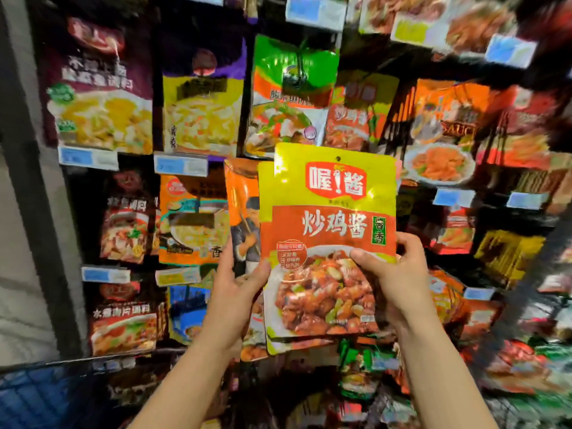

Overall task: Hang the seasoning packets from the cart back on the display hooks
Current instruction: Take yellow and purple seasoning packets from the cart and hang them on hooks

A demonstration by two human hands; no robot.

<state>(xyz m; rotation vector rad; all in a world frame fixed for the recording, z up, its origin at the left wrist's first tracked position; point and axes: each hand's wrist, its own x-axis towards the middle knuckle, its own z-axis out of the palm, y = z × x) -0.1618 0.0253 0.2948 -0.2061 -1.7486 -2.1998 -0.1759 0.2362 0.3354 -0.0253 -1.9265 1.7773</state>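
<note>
yellow seasoning packet (328,230) raised before display wall (198,113), hang hole up, not yet hooked | left hand (238,283) and right hand (393,280) pinching lower edges, more packets behind | mid-task, hanging left

Head view, close, facing display rack (28,212)
</note>
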